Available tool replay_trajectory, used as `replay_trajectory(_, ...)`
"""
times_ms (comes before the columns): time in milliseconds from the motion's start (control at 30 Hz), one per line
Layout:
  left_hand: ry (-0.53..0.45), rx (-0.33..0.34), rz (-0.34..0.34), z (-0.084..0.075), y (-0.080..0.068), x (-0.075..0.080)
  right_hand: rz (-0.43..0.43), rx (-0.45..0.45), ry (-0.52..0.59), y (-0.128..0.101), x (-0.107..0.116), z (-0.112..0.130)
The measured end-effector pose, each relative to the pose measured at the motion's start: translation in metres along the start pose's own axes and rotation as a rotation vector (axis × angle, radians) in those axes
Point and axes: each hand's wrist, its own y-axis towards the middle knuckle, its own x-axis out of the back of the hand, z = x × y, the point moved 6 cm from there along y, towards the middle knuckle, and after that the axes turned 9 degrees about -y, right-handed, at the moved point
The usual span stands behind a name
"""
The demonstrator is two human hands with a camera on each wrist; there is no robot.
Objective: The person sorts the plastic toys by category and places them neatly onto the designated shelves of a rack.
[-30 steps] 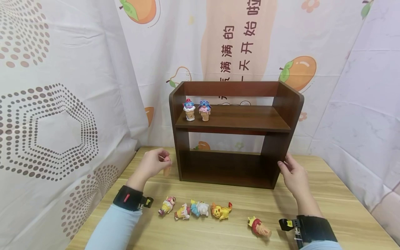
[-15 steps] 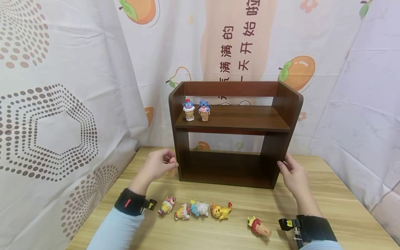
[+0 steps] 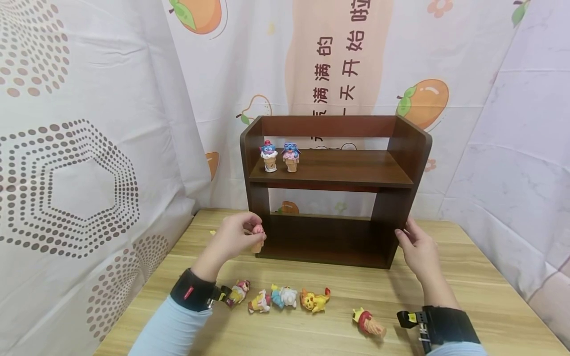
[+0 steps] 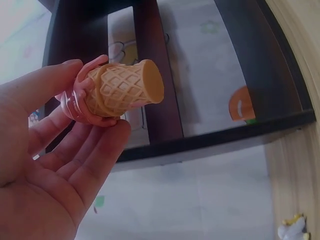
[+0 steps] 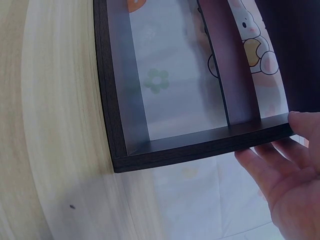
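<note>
My left hand [image 3: 233, 237] pinches a pink figurine in a waffle cone [image 3: 257, 239], cone end out in the left wrist view [image 4: 120, 90], just in front of the left post of the dark wooden shelf [image 3: 334, 170]. My right hand [image 3: 411, 247] rests with straight fingers [image 5: 280, 160] against the shelf's right side panel. Two cone figurines [image 3: 269, 156] [image 3: 291, 157] stand upright at the left of the upper shelf. Several small figurines lie in a row on the wooden table [image 3: 467, 287], from a pink one [image 3: 239, 292] to a yellow one [image 3: 316, 300]; a red and yellow one [image 3: 368, 323] lies apart.
Printed cloth hangs behind and on both sides of the table. The shelf's lower bay [image 3: 320, 237] is dark and holds nothing. The right two thirds of the upper shelf board [image 3: 356, 168] is bare.
My left hand has moved right toward the shelf's left post, carrying the cone figurine. The right hand has stayed on the shelf's side.
</note>
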Motion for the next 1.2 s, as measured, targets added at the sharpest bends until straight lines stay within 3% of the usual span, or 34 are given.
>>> replay_trajectory(1200, -0.025, -0.351, -0.064, -0.086, 0.028, -0.027, -0.006, -0.004, 0.009, 0.0, 0.0, 0.0)
